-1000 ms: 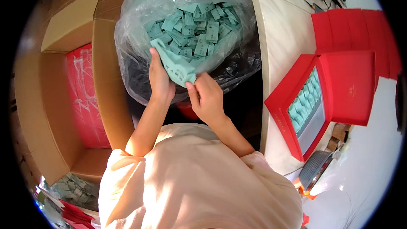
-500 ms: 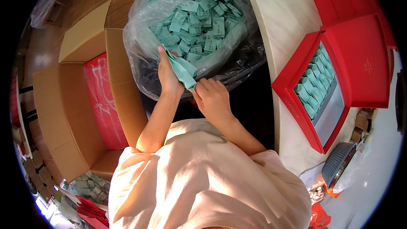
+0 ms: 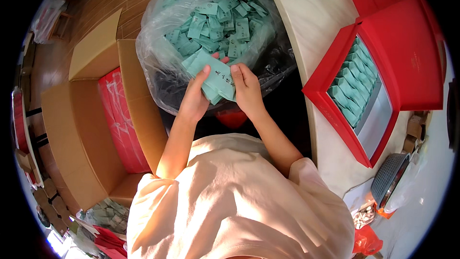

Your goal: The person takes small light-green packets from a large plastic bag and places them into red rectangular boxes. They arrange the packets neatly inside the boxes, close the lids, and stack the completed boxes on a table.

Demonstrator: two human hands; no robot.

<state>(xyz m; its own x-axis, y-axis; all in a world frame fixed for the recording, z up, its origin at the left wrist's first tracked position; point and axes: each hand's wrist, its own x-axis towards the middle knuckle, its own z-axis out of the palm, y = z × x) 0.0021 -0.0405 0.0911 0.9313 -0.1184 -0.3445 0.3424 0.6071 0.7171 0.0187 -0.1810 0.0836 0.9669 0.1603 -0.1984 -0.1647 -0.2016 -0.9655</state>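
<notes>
Between my two hands is a small fanned stack of green paper packets [image 3: 214,77], their printed faces turned up. My left hand [image 3: 195,97] grips the stack's left side, thumb on top. At its right edge my right hand [image 3: 249,91] pinches the packets, with some fingertips showing beyond the far edge. Just past my hands, a large clear plastic bag [image 3: 154,43] holds a heap of loose green packets [image 3: 211,26]. On the table to the right lies an open red gift box [image 3: 330,110], with green packets [image 3: 354,84] standing in a row inside.
An open cardboard box [image 3: 86,134] with plastic-wrapped red boxes [image 3: 122,120] inside stands at my left. The pale table [image 3: 297,14] runs along my right. A grey basket [image 3: 389,175] and an orange-red plastic bag [image 3: 368,240] are at the lower right.
The packets, held edge-on before, now lie spread with their faces up. My right hand has moved up to the stack's right edge. The view has shifted slightly.
</notes>
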